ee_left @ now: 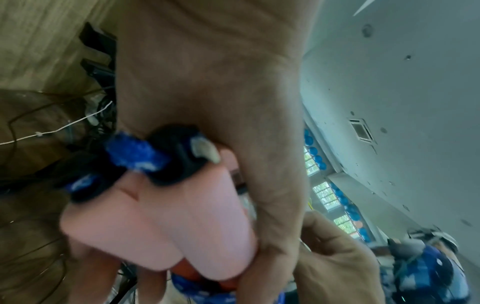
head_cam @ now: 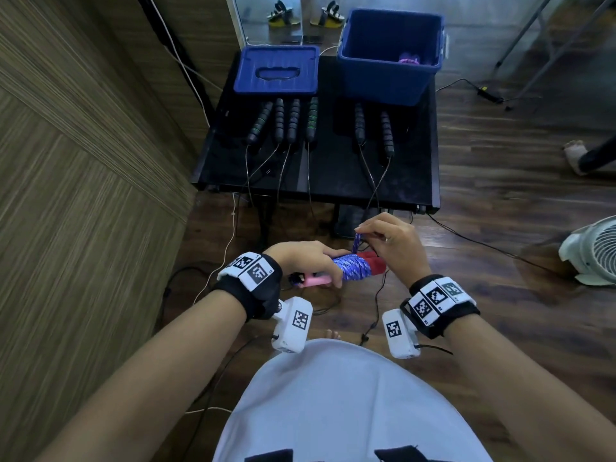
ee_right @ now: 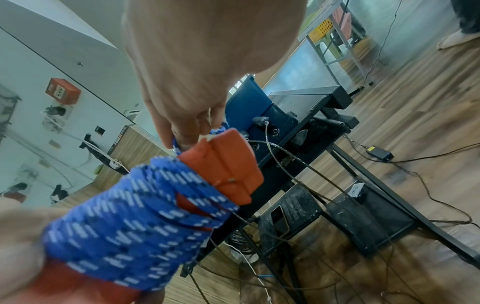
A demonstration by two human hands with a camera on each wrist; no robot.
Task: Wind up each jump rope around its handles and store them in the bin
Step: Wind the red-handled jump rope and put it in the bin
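Two hands share one bundle: our left hand [head_cam: 306, 258] grips the pink-and-red foam handles [head_cam: 316, 280], long axis left-right, mid-air before the black tabletop [head_cam: 333, 181]. Right-hand fingers [head_cam: 373, 233] pinch the blue-white braided rope [head_cam: 355, 268] tail above the handles' right end; blue plastic bin [head_cam: 390, 78] lies far ahead.

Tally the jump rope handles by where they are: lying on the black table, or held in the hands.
Black handles on the table: 6
Pink and red handles gripped by the left hand: 2
Total: 8
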